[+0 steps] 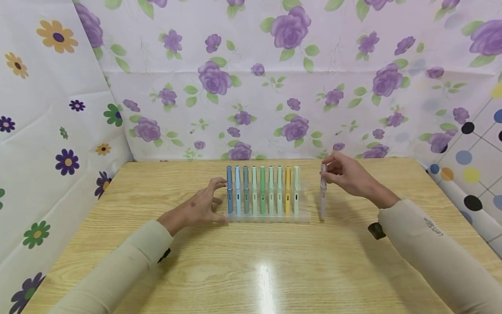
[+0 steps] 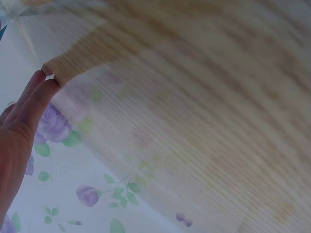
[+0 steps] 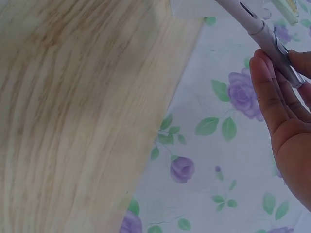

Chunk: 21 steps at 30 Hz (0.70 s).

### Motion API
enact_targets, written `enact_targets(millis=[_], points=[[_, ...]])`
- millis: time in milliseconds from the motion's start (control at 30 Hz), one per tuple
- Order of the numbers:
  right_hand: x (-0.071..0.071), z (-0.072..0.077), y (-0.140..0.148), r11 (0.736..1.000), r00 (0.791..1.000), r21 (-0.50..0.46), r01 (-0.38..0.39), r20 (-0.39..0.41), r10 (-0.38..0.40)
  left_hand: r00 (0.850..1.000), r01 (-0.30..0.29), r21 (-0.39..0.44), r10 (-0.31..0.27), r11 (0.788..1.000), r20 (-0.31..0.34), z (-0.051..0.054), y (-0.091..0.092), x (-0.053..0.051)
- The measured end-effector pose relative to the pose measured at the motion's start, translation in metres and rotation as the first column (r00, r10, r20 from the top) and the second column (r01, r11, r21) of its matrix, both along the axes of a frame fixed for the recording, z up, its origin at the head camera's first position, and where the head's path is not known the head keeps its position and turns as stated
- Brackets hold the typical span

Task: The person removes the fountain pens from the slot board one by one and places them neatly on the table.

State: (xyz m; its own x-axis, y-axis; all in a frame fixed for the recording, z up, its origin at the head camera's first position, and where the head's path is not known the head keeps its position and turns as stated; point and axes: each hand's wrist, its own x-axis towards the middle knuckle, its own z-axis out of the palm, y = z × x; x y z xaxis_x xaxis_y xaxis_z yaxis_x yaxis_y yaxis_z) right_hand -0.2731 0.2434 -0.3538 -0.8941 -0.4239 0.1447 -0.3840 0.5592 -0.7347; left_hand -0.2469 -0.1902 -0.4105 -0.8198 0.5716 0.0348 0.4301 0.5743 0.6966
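Observation:
A clear pen stand (image 1: 270,219) holds a row of several capped pens, running from a blue pen (image 1: 229,192) at the left through light blue, grey-green and green ones to a yellow pen (image 1: 288,192) and a pale green pen (image 1: 296,200) at the right. My left hand (image 1: 200,205) rests at the stand's left end, thumb by its lower corner and fingertips by its upper side. To the right of the stand, my right hand (image 1: 347,174) pinches a pale lilac pen (image 1: 323,198) upright by its cap. In the right wrist view, thumb and fingers hold that lilac pen (image 3: 265,36) near its cap end.
Everything stands on a wood-grain table (image 1: 219,261). Behind it hangs a floral cloth (image 1: 259,109), with patterned sheets at the left and right sides. A small dark object (image 1: 376,230) shows beside the right sleeve.

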Motion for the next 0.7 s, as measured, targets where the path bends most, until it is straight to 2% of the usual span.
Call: enact_targets(millis=[400,700], points=[[-0.01,-0.018,0.016,1.0,0.992,0.003,0.014,0.126,-0.014,1.0,-0.01,-0.018,0.01,1.0,-0.024,-0.001,-0.001,0.001],[-0.021,-0.035,0.026,1.0,0.973,-0.003,0.005,0.231,-0.005,1.0,-0.002,-0.01,0.001,1.0,-0.018,-0.002,-0.001,0.0]])
